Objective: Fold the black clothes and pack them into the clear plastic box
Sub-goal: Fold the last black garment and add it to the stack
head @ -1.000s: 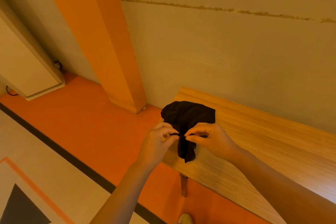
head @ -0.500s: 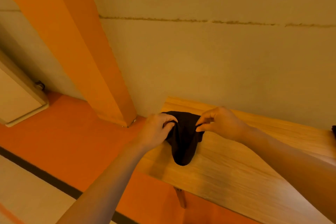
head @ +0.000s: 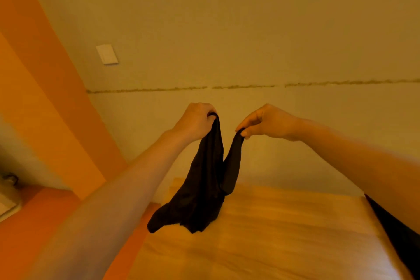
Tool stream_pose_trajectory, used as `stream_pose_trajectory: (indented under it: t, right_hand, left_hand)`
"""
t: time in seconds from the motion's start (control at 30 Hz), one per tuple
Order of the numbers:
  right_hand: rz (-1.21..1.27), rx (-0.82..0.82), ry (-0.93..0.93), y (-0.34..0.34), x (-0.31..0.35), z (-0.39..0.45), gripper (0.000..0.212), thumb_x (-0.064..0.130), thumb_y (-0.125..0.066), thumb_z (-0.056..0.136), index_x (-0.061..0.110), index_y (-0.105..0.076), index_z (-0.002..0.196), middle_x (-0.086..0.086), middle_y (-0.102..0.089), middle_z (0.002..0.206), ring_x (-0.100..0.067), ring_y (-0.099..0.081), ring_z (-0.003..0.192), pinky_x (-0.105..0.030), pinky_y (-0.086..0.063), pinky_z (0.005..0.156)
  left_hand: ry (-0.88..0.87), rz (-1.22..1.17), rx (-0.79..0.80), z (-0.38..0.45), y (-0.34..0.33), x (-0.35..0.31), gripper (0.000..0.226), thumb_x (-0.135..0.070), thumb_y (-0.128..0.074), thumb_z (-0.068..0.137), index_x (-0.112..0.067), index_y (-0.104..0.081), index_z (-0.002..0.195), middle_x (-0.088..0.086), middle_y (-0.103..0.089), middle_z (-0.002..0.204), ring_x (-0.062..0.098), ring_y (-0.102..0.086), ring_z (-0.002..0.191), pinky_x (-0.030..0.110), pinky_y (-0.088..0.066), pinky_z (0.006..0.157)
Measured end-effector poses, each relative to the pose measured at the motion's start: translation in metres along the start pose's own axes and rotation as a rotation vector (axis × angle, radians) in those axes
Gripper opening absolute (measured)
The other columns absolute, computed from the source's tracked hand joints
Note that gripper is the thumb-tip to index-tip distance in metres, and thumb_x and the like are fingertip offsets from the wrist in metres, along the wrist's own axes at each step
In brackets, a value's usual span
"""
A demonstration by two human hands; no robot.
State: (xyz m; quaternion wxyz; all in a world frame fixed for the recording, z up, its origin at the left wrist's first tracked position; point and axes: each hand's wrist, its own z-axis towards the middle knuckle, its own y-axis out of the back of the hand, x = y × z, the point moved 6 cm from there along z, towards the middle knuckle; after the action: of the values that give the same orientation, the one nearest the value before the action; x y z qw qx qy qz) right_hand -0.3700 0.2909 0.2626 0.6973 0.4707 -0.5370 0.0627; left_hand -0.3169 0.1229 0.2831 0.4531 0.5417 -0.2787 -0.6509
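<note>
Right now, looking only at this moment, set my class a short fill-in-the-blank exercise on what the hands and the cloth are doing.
1. The black garment is held by ____ hands.
2. It hangs above the ____ table.
3. The left hand and right hand grip its ____ edge.

Missing words: two; wooden; top

I see a plain black cloth garment (head: 204,191), a light-brown, grain-streaked wooden table (head: 284,234), an orange floor (head: 34,223) and a beige wall (head: 250,29).

place: plain indoor room | cues: wooden table (head: 284,234); wall switch (head: 106,54); orange floor (head: 34,223)
</note>
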Motion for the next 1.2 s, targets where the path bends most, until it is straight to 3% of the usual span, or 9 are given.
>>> stream_pose_trajectory:
  t: [0.13,0.4,0.67,0.83,0.97,1.07,1.2]
  right_hand:
    - [-0.054,-0.039,-0.011,0.065,-0.007,-0.001,0.016,0.016,-0.071,0.085,0.024,-0.075,0.098,0.006,-0.075,0.084,0.004,-0.065,0.082,-0.007,-0.044,0.068]
    - [-0.287,-0.306,-0.028,0.187,-0.028,0.009,0.008,0.021,-0.073,0.083,0.015,-0.075,0.089,-0.002,-0.072,0.078,-0.003,-0.064,0.066,-0.014,-0.042,0.058]
    - [-0.255,-0.612,-0.158,0.313,-0.072,-0.014,0.004,0.012,-0.069,0.086,0.010,-0.072,0.088,-0.015,-0.071,0.090,-0.023,-0.066,0.078,-0.032,-0.053,0.073]
    - [-0.254,-0.715,-0.153,0.352,-0.085,-0.037,0.008,0.013,-0.070,0.086,0.009,-0.072,0.093,-0.013,-0.070,0.086,-0.018,-0.064,0.074,-0.027,-0.050,0.069]
    - [-0.310,-0.745,-0.101,0.365,-0.080,-0.048,0.005,0.014,-0.071,0.085,0.019,-0.069,0.083,-0.005,-0.069,0.077,-0.006,-0.064,0.066,-0.023,-0.046,0.064]
    - [-0.291,-0.709,-0.108,0.366,-0.080,-0.056,0.004,0.013,-0.071,0.084,0.017,-0.071,0.085,-0.008,-0.071,0.081,-0.014,-0.066,0.075,-0.028,-0.049,0.070]
    - [-0.339,-0.611,-0.164,0.352,-0.088,-0.067,0.007,0.008,-0.070,0.084,0.014,-0.073,0.089,-0.008,-0.070,0.084,-0.019,-0.062,0.079,-0.024,-0.044,0.064]
  left_hand:
    - [0.011,-0.071,-0.094,0.048,0.010,-0.032,0.013,-0.007,-0.057,0.093,-0.005,-0.063,0.104,0.013,-0.068,0.096,0.025,-0.066,0.085,0.037,-0.055,0.080]
    - [0.055,-0.080,-0.146,0.127,0.014,-0.075,0.005,-0.004,-0.060,0.091,-0.005,-0.063,0.095,0.015,-0.068,0.089,0.026,-0.067,0.079,0.036,-0.055,0.078]
    - [0.286,-0.112,-0.357,0.171,0.065,-0.021,0.011,0.009,-0.056,0.089,0.009,-0.067,0.091,0.030,-0.067,0.094,0.041,-0.066,0.089,0.051,-0.054,0.084]
    - [0.236,-0.011,-0.365,0.176,0.081,-0.005,0.020,0.004,-0.048,0.094,0.008,-0.067,0.097,0.026,-0.065,0.092,0.042,-0.064,0.090,0.048,-0.053,0.082]
    - [0.103,0.134,-0.347,0.180,0.088,-0.017,0.022,0.000,-0.047,0.096,0.005,-0.067,0.104,0.025,-0.066,0.099,0.040,-0.060,0.094,0.043,-0.048,0.080]
    - [0.085,0.157,-0.358,0.179,0.089,-0.021,0.023,0.002,-0.045,0.096,0.004,-0.067,0.103,0.024,-0.066,0.099,0.039,-0.060,0.095,0.039,-0.045,0.079]
    - [0.081,0.160,-0.303,0.168,0.077,-0.023,0.021,0.001,-0.048,0.094,0.003,-0.066,0.105,0.021,-0.066,0.102,0.037,-0.059,0.097,0.037,-0.044,0.079]
